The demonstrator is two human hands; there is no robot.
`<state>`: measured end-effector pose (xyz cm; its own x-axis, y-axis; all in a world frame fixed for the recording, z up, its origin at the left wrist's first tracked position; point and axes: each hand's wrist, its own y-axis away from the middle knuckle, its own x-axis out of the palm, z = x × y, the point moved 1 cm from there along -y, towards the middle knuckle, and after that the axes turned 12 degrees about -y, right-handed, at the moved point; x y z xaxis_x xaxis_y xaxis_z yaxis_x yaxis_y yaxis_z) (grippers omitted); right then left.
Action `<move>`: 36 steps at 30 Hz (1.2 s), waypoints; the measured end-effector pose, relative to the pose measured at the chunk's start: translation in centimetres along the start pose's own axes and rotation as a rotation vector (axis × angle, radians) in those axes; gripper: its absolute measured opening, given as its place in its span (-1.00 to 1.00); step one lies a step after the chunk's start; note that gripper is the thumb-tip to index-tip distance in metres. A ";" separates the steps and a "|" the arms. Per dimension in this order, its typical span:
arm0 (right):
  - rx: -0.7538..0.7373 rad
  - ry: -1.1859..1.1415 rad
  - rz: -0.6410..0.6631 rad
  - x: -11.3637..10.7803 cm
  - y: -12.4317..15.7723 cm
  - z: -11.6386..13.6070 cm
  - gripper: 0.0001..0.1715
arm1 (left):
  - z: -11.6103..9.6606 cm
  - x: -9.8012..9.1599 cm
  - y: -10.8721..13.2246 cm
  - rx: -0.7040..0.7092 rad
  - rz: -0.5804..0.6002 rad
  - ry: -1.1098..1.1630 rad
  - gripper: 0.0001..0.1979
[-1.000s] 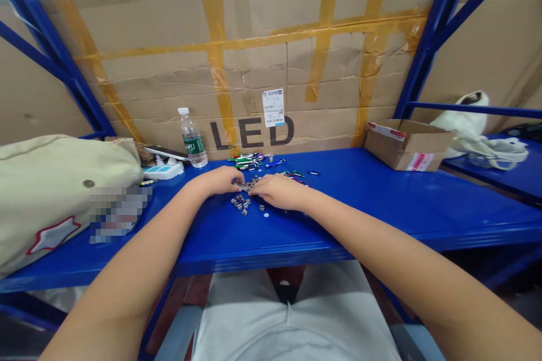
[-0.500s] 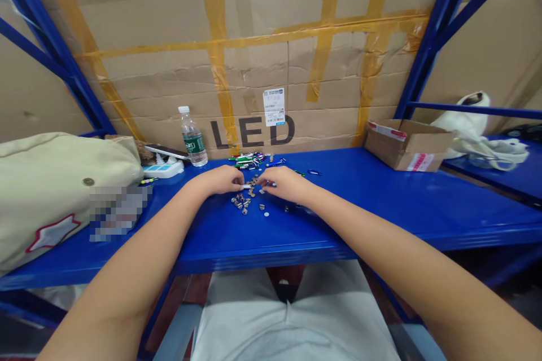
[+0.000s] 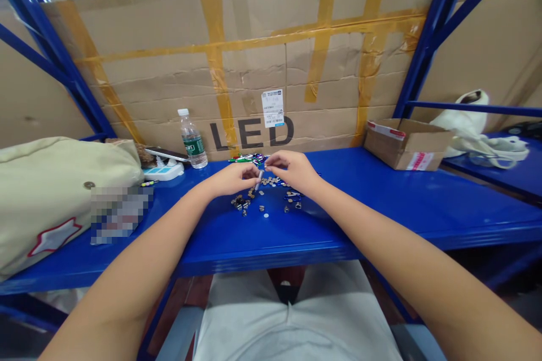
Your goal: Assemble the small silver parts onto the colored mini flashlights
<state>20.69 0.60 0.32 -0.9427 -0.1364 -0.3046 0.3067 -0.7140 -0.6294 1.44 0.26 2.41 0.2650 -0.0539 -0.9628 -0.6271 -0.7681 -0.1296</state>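
Observation:
My left hand (image 3: 237, 177) is closed around a small silvery tube (image 3: 258, 180), which stands tilted between thumb and fingers. Just right of the tube's upper end, my right hand (image 3: 293, 169) has its fingertips pinched together; what they grip is too small to make out. Small round discs like button cells (image 3: 271, 181) lie spread on the blue table under both hands. A cluster of small shiny metal parts (image 3: 240, 203) sits nearer me. Behind the hands is a pile of coloured metal pieces (image 3: 249, 159), green, blue and red, partly hidden.
A water bottle (image 3: 193, 141) stands at the back left, beside a white power strip (image 3: 164, 172). At the far left is a cream bag (image 3: 63, 186). An open cardboard box (image 3: 406, 146) is on the right. A large cardboard sheet (image 3: 262, 67) walls off the back.
My left hand has lifted slightly and turned the tube more upright. My right hand has moved up and away from the table, uncovering discs and a blue clip beneath it.

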 end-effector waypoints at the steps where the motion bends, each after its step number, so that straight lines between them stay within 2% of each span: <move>1: -0.009 0.003 0.006 0.0 0.0 0.0 -0.87 | 0.0 0.0 0.0 0.001 -0.007 0.012 -0.80; 13: -0.243 0.158 0.091 0.0 0.0 -0.4 -0.87 | -0.1 0.4 0.0 0.078 -0.061 0.077 -0.85; 18: -0.322 0.221 0.132 -0.1 0.1 -0.3 -0.87 | -0.1 0.4 0.0 0.086 -0.124 0.016 -0.83; 22: -0.374 0.243 0.157 -0.1 0.2 -0.1 -0.84 | 0.2 0.4 -0.1 0.126 -0.202 -0.115 -0.84; 26: -0.318 0.224 0.100 -0.4 0.1 0.2 -0.83 | 0.5 0.4 -0.2 0.171 -0.239 -0.290 -0.87; 29: -0.242 0.301 0.085 -0.8 -0.1 -0.2 -0.85 | 0.7 0.5 -0.3 0.174 -0.232 -0.372 -0.88; 31: -0.189 0.394 0.128 -1.0 -0.2 -0.9 -0.86 | 0.7 0.5 -0.3 0.167 -0.222 -0.381 -0.88; 36: -0.022 0.638 0.340 -0.8 -0.2 -3.0 -0.82 | 0.8 0.5 -0.3 0.142 -0.193 -0.367 -0.86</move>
<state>21.78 2.89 -1.47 -0.5364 0.0835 -0.8398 0.5785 -0.6881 -0.4379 1.18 0.93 1.74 0.1252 0.3315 -0.9351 -0.6928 -0.6455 -0.3216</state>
